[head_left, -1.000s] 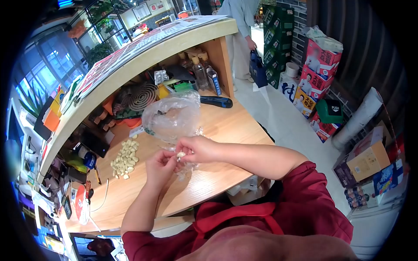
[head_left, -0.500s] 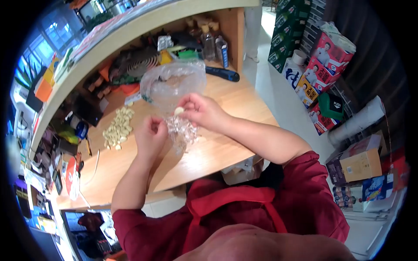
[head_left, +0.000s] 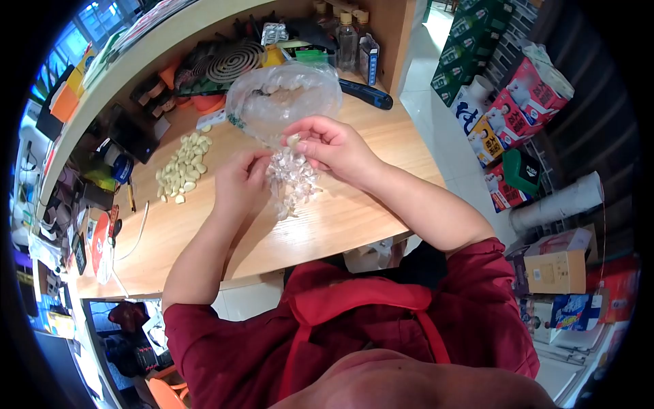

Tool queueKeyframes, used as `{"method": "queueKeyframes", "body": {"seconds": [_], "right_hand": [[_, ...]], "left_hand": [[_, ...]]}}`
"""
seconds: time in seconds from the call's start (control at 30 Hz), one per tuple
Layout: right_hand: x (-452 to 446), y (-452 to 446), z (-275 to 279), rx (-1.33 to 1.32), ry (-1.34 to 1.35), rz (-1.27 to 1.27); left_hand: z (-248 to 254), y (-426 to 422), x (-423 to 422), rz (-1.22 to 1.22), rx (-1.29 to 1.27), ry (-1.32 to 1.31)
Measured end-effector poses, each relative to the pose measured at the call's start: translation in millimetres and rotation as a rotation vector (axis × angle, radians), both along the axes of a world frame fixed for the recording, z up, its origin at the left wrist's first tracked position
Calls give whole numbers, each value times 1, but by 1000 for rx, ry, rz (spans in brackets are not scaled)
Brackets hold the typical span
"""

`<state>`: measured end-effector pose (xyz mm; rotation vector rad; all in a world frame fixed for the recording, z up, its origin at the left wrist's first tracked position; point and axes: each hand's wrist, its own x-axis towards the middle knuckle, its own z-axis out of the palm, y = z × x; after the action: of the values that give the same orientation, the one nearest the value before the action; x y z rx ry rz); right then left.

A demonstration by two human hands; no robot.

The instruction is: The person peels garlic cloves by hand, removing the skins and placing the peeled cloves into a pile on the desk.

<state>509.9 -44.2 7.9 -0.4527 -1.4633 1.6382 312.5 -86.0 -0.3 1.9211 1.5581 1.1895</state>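
Observation:
My right hand (head_left: 337, 148) pinches a pale garlic clove (head_left: 293, 141) between thumb and fingers, just above a heap of papery garlic skins (head_left: 291, 176). At the left edge of that heap is my left hand (head_left: 240, 178), its fingers curled together; whatever they hold, if anything, is hidden. Peeled cloves (head_left: 184, 165) lie in a loose pile on the wooden desk (head_left: 327, 235), left of my left hand. Behind both hands sits a clear plastic bag (head_left: 283, 99), with more pale things faintly visible inside.
A blue and black utility knife (head_left: 366, 94) lies right of the bag. Under the shelf stand glass bottles (head_left: 347, 44), a small blue box (head_left: 368, 60) and mosquito coils (head_left: 235, 63). A white cable (head_left: 142, 232) lies at the left. Boxes (head_left: 538, 88) stand on the floor at right.
The view has tipped down toward the desk. My hands have moved apart, uncovering the skins between them. My right hand has raised a clove away from my left hand.

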Motion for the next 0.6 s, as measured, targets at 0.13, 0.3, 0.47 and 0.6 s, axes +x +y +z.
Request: {"method": "queueKeyframes", "body": {"seconds": [0.13, 0.3, 0.47, 0.6], "right_hand": [[-2, 2, -5, 64, -199, -77], [-2, -3, -5, 522, -436, -245], [-4, -2, -10, 827, -447, -294], [-5, -3, -11, 898, -446, -268]], "left_hand": [[5, 0, 2, -52, 128, 50], [5, -6, 6, -217, -127, -417], [13, -11, 8, -316, -340, -611], [11, -11, 7, -335, -358, -665]]}}
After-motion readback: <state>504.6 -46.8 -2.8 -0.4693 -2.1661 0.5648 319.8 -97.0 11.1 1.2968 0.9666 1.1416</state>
